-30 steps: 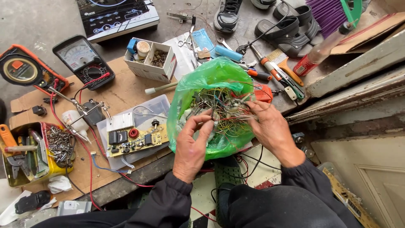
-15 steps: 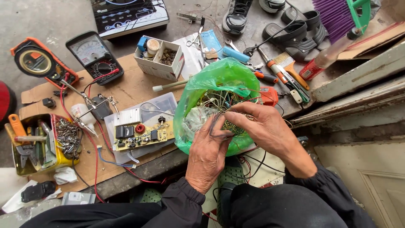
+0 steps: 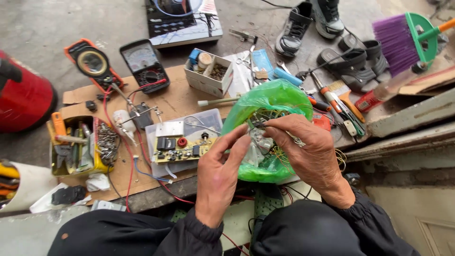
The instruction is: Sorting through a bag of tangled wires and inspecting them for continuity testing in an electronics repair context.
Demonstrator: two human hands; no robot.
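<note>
The green plastic bag (image 3: 272, 102) sits at the near right edge of the cardboard sheet (image 3: 175, 102) that serves as worktop on the ground, its mouth open toward the person. Thin and crinkly, it will likely weigh almost nothing and collapse at a touch, so the rim is the place to steady it. The small wire-legged components (image 3: 265, 124) heaped inside look light and springy but tangle easily; their thin leads would bend if tugged, so each is best pinched by its body, not its legs.

The left hand (image 3: 219, 173) hovers at the bag's mouth with fingers (image 3: 237, 142) curled loosely, thumb and forefinger nearly closed on a clear bit of film or a small part (too small to tell which). The right hand (image 3: 310, 154) reaches in from the right, fingertips pinched together on fine wire leads.

Just left of the bag a yellow circuit board (image 3: 182, 148) lies on a clear plastic case. An analog multimeter (image 3: 144, 64) and an orange clamp meter (image 3: 92, 61) sit at the far left corner, a yellow tool tray (image 3: 76, 147) at the left edge.
</note>
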